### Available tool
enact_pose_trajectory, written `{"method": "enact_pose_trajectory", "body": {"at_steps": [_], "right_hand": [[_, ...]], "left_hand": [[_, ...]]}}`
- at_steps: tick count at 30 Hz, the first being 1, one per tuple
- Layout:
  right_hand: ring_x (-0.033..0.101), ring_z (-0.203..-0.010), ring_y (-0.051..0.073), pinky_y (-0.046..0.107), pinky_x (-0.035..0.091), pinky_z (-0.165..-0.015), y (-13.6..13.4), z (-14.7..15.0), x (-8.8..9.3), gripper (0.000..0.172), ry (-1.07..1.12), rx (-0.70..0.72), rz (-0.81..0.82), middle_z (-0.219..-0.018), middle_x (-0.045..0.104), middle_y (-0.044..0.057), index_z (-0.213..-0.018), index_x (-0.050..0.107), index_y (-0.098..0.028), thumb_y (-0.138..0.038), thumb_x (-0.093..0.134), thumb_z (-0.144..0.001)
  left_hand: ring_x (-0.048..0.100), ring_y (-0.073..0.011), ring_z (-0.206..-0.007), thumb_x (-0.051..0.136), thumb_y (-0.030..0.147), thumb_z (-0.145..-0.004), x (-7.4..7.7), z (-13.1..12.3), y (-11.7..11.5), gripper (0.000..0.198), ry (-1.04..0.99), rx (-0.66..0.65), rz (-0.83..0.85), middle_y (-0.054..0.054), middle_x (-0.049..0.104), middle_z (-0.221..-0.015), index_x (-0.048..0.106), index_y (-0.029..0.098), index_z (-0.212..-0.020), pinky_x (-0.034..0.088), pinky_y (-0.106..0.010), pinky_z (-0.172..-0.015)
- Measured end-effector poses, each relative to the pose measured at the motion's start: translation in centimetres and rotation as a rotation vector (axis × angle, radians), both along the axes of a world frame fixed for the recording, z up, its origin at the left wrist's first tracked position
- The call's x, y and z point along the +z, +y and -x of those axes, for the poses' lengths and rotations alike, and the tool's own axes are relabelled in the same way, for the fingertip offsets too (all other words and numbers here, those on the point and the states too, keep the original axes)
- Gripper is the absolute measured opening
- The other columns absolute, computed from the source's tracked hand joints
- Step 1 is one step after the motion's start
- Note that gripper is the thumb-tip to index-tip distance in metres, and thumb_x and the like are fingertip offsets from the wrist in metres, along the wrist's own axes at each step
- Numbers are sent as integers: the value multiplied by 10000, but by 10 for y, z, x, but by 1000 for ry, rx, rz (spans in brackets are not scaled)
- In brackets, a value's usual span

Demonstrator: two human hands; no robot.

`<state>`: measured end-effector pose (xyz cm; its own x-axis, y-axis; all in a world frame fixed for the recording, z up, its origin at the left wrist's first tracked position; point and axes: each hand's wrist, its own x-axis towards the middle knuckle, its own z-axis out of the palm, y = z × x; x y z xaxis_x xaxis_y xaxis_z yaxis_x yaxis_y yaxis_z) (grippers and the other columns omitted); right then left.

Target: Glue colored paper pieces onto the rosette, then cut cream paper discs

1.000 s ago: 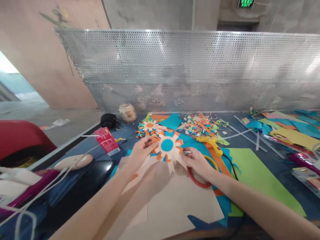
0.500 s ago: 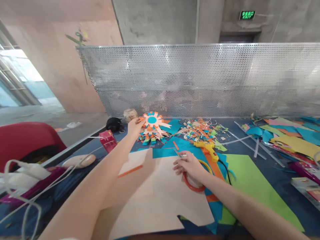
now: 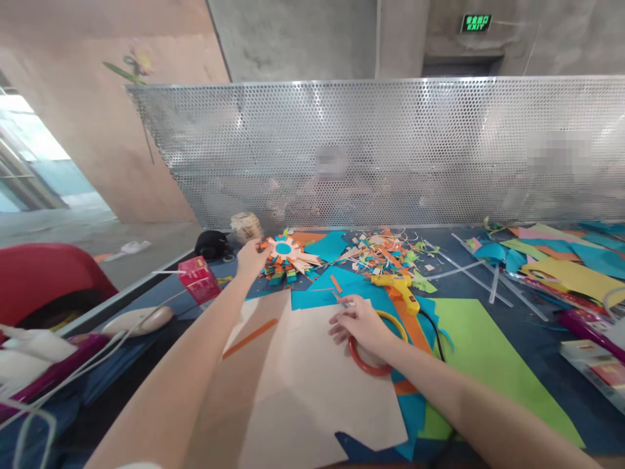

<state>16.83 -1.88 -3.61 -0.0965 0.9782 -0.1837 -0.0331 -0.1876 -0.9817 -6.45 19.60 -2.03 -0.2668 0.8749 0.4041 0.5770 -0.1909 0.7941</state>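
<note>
At the back of the table, my left hand pinches the edge of a paper flower with a blue round centre and pale and orange petals. Under it lies a stack of similar fringed paper flowers; whether the held one rests fully on them I cannot tell. My right hand is curled over scissors with red and yellow handle loops, their blades pointing away from me. Beneath that hand spread large pale paper sheets, with a narrow orange strip on them.
A yellow glue gun lies right of the scissors, near a heap of paper scraps. Green paper and clear glue sticks are on the right. A pink box and power strip stand left. Perforated metal panel behind.
My left hand has lowered the paper flower down to the stack. The right hand stays over the scissors in the same pose. The whole view has shifted slightly.
</note>
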Motion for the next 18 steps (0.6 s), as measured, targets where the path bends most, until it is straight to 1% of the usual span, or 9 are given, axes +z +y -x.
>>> {"method": "enact_pose_trajectory", "body": {"at_steps": [2, 3, 5, 7, 10, 13, 15, 16, 18], "right_hand": [[612, -477, 85, 206, 503, -479, -1, 0, 2, 243, -10, 2, 3, -675, 631, -49, -963, 405, -201, -56, 476, -781], [613, -480, 84, 205, 502, -480, -1, 0, 2, 241, -16, 2, 4, -681, 631, -47, -963, 404, -200, -55, 473, -783], [617, -490, 84, 204, 500, -481, -2, 0, 3, 235, -25, 1, 4, -693, 631, -42, -965, 401, -197, -54, 465, -790], [619, -499, 89, 209, 500, -482, -2, 0, 4, 235, -32, 1, 3, -699, 630, -38, -968, 399, -196, -52, 463, -793], [621, -510, 95, 213, 494, -474, -3, 0, 5, 223, -44, 10, -1, -703, 631, -31, -959, 403, -194, -52, 457, -796], [613, -512, 91, 208, 490, -475, -4, 1, 6, 206, -63, 19, -7, -696, 624, -32, -948, 403, -194, -54, 442, -802], [605, -515, 84, 201, 485, -475, -5, 1, 6, 201, -78, 24, -16, -710, 622, -29, -939, 404, -195, -53, 439, -802], [603, -518, 82, 196, 479, -470, -5, 1, 6, 198, -86, 30, -22, -722, 622, -27, -931, 410, -196, -53, 444, -799], [596, -517, 85, 186, 457, -439, -7, 1, 7, 186, -104, 50, -33, -728, 621, -23, -917, 429, -195, -66, 466, -789]], "left_hand": [[601, -294, -991, 682, 245, -697, 1, 4, -3, 297, 110, 21, 1, -104, 678, -913, 607, 107, -949, 430, -385, -898], [610, -299, -967, 675, 251, -687, 2, 5, -4, 295, 146, 29, -5, -111, 683, -903, 606, 109, -937, 433, -374, -886], [605, -297, -965, 626, 275, -710, 5, 7, -8, 300, 225, 46, -35, -133, 672, -966, 593, 115, -961, 431, -374, -881], [551, -301, -1054, 567, 284, -742, 7, 6, -14, 298, 306, 60, -86, -153, 641, -1050, 579, 119, -990, 398, -385, -925], [475, -294, -1143, 463, 306, -809, 8, 1, -28, 252, 430, 43, -153, -160, 601, -1108, 588, 135, -945, 337, -402, -982], [457, -292, -1157, 388, 324, -853, 2, -13, -52, 281, 553, -21, -185, -159, 553, -1185, 593, 145, -927, 312, -428, -988], [477, -284, -1139, 420, 352, -845, -8, -23, -72, 300, 652, -118, -182, -146, 564, -1180, 583, 154, -1002, 335, -416, -966], [489, -295, -1128, 446, 375, -833, -13, -28, -83, 324, 703, -167, -171, -149, 580, -1157, 579, 155, -1029, 346, -427, -950], [507, -304, -1114, 498, 405, -807, -21, -35, -101, 323, 807, -267, -145, -129, 597, -1163, 597, 183, -1019, 356, -440, -935]]}}
